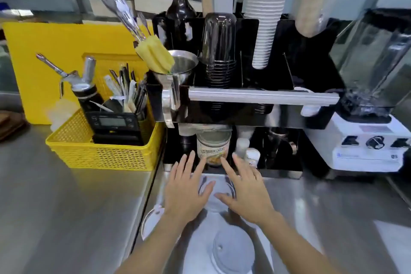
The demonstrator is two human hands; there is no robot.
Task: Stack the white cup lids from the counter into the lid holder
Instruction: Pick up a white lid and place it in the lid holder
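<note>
Head-worn view, facing forward and down, close over counter [66, 207]

Jar [214, 147] just beyond hands [219, 191]

1. My left hand [186, 189] is bare: no glove, ring or watch that I can see.
2. My right hand [246, 193] is bare too, its wrist unadorned.
3. Both my forearms show uncovered to the frame's bottom edge; no sleeve reaches them.
4. My fingernails look short, though blurred.
</note>
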